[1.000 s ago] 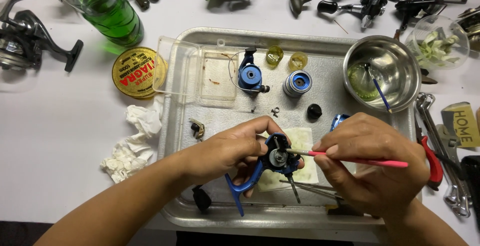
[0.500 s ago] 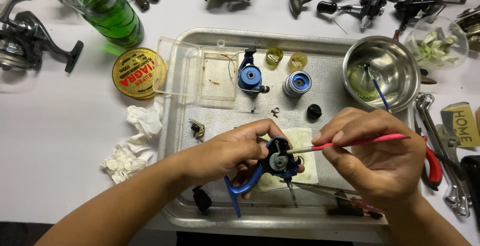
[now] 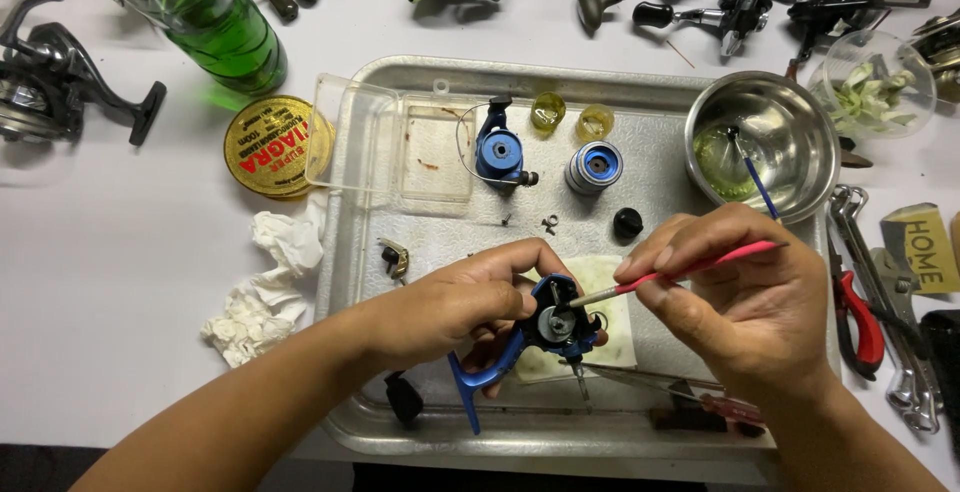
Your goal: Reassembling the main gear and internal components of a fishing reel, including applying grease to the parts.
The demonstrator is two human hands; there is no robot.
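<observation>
Barely anything's been moved: brush [image 3: 672, 274] tip is kept on the reel body [image 3: 553, 327], pinched by right hand [image 3: 745, 302] fingers; body's clamped in left hand [image 3: 465, 302] fingers.

A reel body [image 3: 553, 327] was held over the tray [image 3: 640, 80] by the left hand [image 3: 460, 302]; a brush [image 3: 680, 270] was held to its right by the right hand [image 3: 745, 297]; a bowl [image 3: 765, 142] was placed behind, in the tray's far right corner; a spool [image 3: 594, 168] was set left of the bowl; a bottle [image 3: 215, 22] was laid left of the tray; pliers [image 3: 858, 317] were laid to its right.
</observation>
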